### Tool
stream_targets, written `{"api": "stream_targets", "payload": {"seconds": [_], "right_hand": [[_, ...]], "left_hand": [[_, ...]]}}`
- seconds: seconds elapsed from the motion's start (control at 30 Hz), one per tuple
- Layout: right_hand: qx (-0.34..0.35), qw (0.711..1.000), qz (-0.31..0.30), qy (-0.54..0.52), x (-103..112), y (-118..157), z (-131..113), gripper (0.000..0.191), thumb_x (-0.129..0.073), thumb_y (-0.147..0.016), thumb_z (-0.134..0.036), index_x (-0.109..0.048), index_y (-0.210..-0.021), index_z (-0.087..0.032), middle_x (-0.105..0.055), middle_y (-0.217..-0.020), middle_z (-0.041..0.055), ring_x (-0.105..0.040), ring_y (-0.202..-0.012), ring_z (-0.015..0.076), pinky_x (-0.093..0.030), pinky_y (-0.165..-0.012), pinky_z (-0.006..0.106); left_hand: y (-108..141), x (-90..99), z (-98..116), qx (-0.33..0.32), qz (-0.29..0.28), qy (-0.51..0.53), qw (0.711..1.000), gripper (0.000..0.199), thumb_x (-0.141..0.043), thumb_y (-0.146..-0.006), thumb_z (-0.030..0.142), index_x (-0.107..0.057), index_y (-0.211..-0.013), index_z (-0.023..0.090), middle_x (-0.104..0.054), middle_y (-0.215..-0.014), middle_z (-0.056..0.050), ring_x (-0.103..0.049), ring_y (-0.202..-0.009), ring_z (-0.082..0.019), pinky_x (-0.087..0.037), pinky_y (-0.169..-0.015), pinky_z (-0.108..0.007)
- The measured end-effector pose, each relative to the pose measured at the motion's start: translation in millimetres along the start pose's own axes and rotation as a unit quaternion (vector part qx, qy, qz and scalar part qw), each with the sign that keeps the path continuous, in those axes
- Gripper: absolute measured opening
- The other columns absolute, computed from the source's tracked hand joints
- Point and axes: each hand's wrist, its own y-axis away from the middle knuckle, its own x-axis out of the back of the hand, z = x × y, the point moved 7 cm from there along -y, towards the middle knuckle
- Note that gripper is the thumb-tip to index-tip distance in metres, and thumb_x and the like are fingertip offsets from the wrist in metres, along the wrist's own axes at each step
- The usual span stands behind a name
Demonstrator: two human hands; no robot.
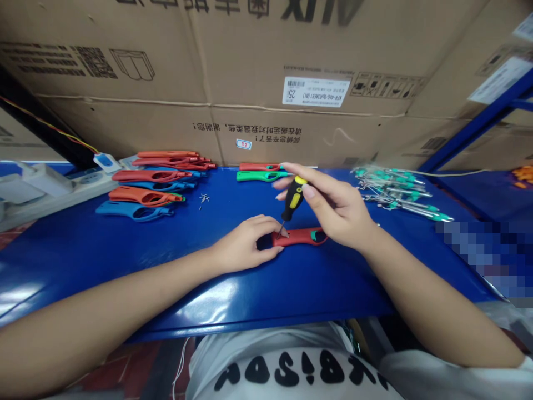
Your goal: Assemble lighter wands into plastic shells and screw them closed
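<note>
A red plastic lighter body lies flat on the blue table, with a teal part showing in its opening at the right end. My left hand grips its left end between thumb and fingers. In my right hand is a black and yellow screwdriver, tilted, its tip down at the left end of the red body near my left fingertips. Whether a screw sits under the tip is too small to tell. Small screws lie in a loose pile behind and left of my left hand.
Red, orange and blue lighter bodies are stacked at the left. A green one and a red one lie at the back. Metal tubes with teal parts lie at the right. A power strip borders the left; a large carton stands behind.
</note>
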Motion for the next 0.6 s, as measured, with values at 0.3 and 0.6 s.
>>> {"api": "stream_targets", "payload": {"seconds": [0.3,0.6], "right_hand": [[0.003,1.0,-0.005,0.026,3.0,-3.7,-7.0,0.031,-0.044,-0.103,-0.025,-0.065,-0.127,-0.026,-0.071,-0.113,0.0068,-0.068,-0.099,0.0193,-0.055,-0.092,0.04],[0.002,0.999,0.013,0.042,4.4,-3.5,-6.5,0.028,-0.053,-0.1,-0.028,-0.067,-0.124,-0.027,-0.07,-0.122,0.0072,-0.068,-0.104,0.0215,-0.055,-0.095,0.042]], "left_hand": [[-0.1,0.3,-0.1,0.003,0.001,-0.005,1.0,0.023,-0.068,-0.086,0.017,-0.066,-0.109,0.018,-0.071,-0.109,-0.006,-0.065,-0.106,-0.022,-0.051,-0.096,-0.036],[0.2,-0.3,-1.6,0.004,-0.001,-0.003,1.0,0.023,-0.067,-0.086,0.018,-0.066,-0.109,0.017,-0.07,-0.108,-0.006,-0.064,-0.105,-0.021,-0.05,-0.096,-0.036]]}}
